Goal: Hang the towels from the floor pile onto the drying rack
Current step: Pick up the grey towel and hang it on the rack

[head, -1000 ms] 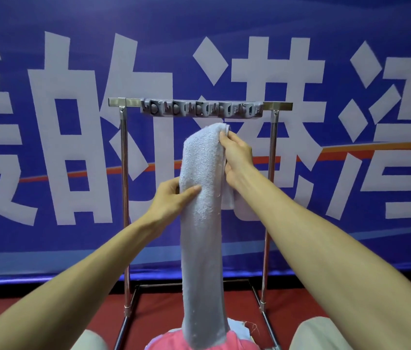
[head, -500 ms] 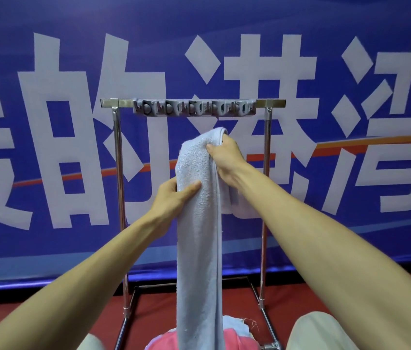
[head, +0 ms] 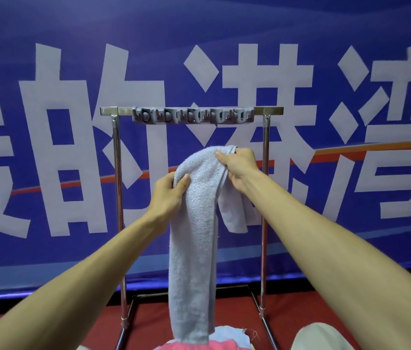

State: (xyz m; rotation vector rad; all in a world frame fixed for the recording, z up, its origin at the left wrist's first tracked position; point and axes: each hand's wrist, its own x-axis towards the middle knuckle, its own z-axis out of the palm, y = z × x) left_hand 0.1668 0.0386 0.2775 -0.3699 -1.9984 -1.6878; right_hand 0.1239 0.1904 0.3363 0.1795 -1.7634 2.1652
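A long pale blue-grey towel (head: 194, 248) hangs folded over in front of me, below the rack's top bar. My right hand (head: 237, 165) grips its top fold. My left hand (head: 169, 195) pinches its left edge a little lower. The metal drying rack (head: 117, 198) stands straight ahead, with a grey clip strip (head: 193, 116) on its top bar. The clips hold nothing. At the bottom edge lies the floor pile (head: 194, 346), where a pink towel and a light blue one show.
A big blue banner (head: 47, 72) with white characters hangs right behind the rack. The floor (head: 237, 311) is dark red. The rack's base bars run along it. My knees show at the bottom corners, the right knee (head: 325, 337) beside the rack's foot.
Both hands have come down with the towel, away from the clip strip. The towel's top has spread wider between my hands, and a shorter end now hangs behind on the right.
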